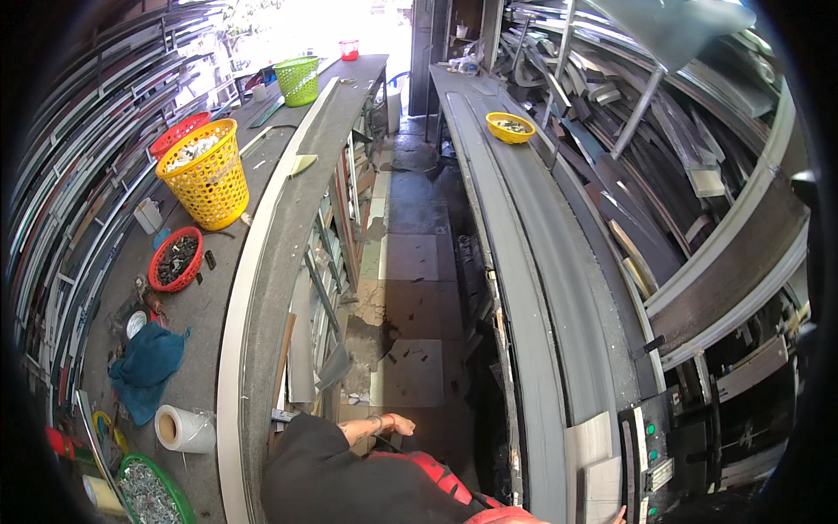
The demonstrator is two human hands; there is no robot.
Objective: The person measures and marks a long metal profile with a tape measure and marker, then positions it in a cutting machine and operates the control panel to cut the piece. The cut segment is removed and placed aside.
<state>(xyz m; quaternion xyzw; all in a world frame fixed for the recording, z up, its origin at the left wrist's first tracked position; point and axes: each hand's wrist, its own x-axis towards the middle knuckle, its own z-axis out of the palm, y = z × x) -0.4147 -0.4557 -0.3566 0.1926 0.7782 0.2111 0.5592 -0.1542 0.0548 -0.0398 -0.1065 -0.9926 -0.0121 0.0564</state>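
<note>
My left hand [401,425] hangs above the aisle between two long benches, its fingers curled in and nothing visible in them. A bracelet is around its wrist, and a black sleeve [305,454] covers the upper arm. Of my right hand [621,515] only a bit of the fingers shows at the lower edge. It is beside a dark control panel [650,454] with green buttons, close to short pale flat pieces [602,489] lying on the right bench [532,306]. What those fingers do is hidden.
A long white strip [234,349] runs along the left bench [205,323]. There stand a yellow basket [223,188], a red basket of dark parts [194,278], a blue cloth [144,371] and a white roll [196,432]. Racks of metal profiles [61,218] line both sides.
</note>
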